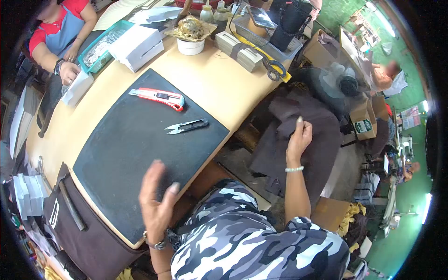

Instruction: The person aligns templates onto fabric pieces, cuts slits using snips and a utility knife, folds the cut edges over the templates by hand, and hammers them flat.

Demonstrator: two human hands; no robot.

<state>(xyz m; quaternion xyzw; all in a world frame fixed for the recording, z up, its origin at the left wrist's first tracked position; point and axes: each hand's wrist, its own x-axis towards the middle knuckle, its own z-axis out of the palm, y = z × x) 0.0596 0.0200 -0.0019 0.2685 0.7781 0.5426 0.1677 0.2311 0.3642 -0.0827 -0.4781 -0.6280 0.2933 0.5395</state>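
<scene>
Dark cloth (322,144) hangs off the mat (126,149) at three o'clock, right hand (298,140) seemingly pinching it, left hand (156,200) spread empty; progress, I can't tell.

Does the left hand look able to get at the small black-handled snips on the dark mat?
Probably yes: the left hand looks open and unladen, and only bare dark mat seems to lie between it and the snips.

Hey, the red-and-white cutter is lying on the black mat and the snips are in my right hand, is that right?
Not quite: the snips aren't in your right hand. The head view shows them on the black mat, beside the red-and-white cutter, which does lie there.
</scene>
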